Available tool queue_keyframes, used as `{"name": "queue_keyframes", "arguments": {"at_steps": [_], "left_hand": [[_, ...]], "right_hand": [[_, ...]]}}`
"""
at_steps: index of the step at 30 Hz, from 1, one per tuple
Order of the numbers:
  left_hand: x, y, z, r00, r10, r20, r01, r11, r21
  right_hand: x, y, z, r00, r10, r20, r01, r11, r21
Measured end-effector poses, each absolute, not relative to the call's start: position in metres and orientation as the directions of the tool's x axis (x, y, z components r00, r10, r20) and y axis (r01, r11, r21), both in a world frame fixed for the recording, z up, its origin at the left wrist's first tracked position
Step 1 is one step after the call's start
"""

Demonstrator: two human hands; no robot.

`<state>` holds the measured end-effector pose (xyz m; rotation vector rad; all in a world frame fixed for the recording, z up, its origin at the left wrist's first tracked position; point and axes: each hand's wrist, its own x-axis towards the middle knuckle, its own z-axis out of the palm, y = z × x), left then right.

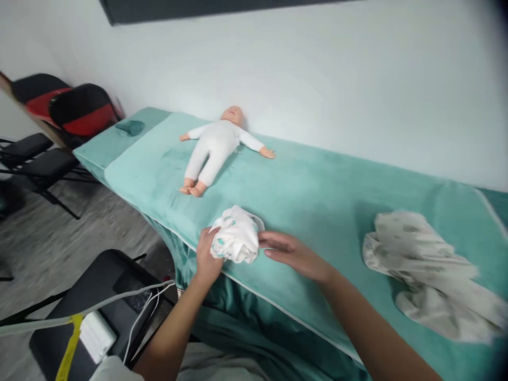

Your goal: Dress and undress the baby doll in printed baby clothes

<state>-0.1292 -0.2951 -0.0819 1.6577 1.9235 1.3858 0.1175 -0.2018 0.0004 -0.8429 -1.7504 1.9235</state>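
Observation:
A white cloth garment with small green prints (237, 235) is bunched up above the near edge of the green bed. My left hand (208, 256) grips it from the left side, its fingers partly hidden by the fabric. At its right side my right hand (291, 251) has its fingers stretched out, the tips at the cloth's edge. Beyond the bundle a baby doll (216, 140) in a white bodysuit lies on its back, arms spread and feet towards me.
Crumpled pale printed clothing (428, 275) lies on the green bed (317, 196) at right. A black chair (115, 296) bearing a white device (97, 336) with cables stands at the near left. Red and black folding chairs (85, 114) stand farther left. A wall runs behind the bed.

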Motion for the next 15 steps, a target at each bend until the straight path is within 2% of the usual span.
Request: {"name": "queue_keyframes", "arguments": {"at_steps": [2,4,7,9,15], "left_hand": [[-0.154,-0.318,-0.111,-0.579,0.779,0.239,0.557,0.165,0.814],[-0.183,-0.338,-0.138,-0.75,0.646,0.143,0.443,0.329,0.834],[-0.229,-0.361,-0.166,-0.821,0.56,0.107,0.429,0.484,0.763],[-0.256,-0.375,-0.172,-0.853,0.507,0.119,0.423,0.541,0.727],[-0.314,-0.433,-0.137,-0.912,0.372,0.175,0.399,0.698,0.595]], "right_hand": [[0.122,-0.195,-0.015,-0.65,0.738,-0.184,0.048,-0.201,-0.978],[0.128,-0.189,-0.03,-0.513,0.838,-0.186,-0.061,-0.251,-0.966],[0.138,-0.182,-0.049,-0.347,0.924,-0.161,-0.202,-0.241,-0.949],[0.142,-0.18,-0.055,-0.288,0.946,-0.149,-0.236,-0.22,-0.947],[0.144,-0.182,-0.06,-0.344,0.924,-0.17,-0.286,-0.275,-0.918]]}}
